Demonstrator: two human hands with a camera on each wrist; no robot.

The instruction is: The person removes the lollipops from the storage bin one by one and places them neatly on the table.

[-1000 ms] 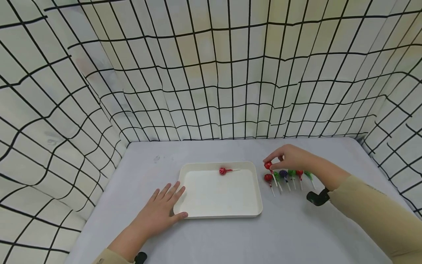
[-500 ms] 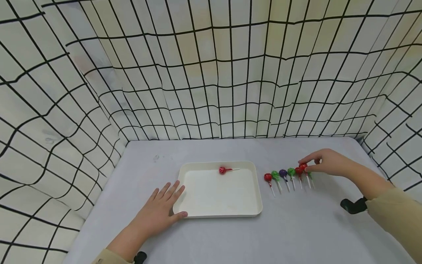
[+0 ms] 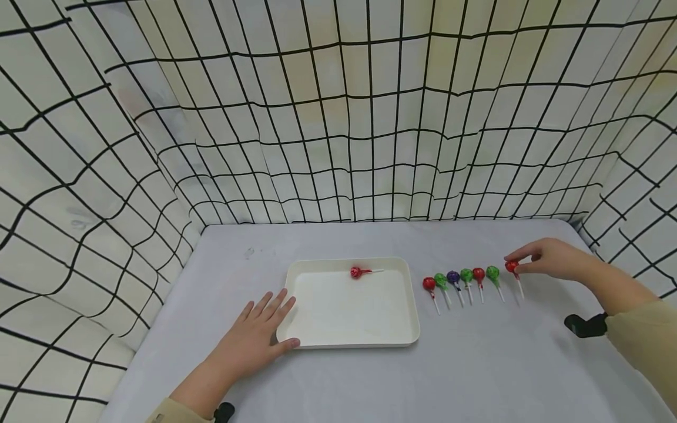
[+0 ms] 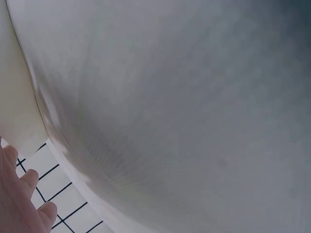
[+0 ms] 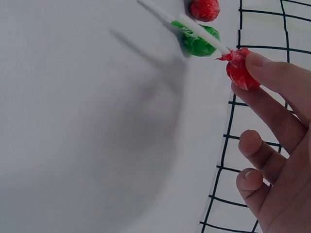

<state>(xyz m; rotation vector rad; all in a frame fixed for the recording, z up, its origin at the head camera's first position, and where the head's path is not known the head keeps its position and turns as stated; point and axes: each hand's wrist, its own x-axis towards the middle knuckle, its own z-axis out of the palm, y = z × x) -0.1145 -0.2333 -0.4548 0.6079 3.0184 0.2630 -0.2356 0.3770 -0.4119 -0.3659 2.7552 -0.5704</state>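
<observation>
A red-wrapped lollipop (image 5: 241,73) is pinched by its head between the thumb and a finger of my right hand (image 3: 555,259). It is just off the table at the right end of a row of lollipops, beside a green lollipop (image 3: 493,274); its white stick points toward me in the head view. My left hand (image 3: 257,329) lies with fingers spread at the left edge of a white tray (image 3: 346,317), thumb over its near-left corner. Inside the tray, near the far rim, another red lollipop (image 3: 357,272) lies on its side, stick to the right.
The row right of the tray holds a red lollipop (image 3: 429,284), a green lollipop (image 3: 441,281), a purple lollipop (image 3: 453,278), a green lollipop (image 3: 466,275) and a red lollipop (image 3: 478,274). A black-gridded white wall (image 3: 359,153) surrounds the white table (image 3: 365,388).
My right hand has carried the pinched red lollipop rightward, from above the row's left end past the last green one. The left hand and tray stay in place.
</observation>
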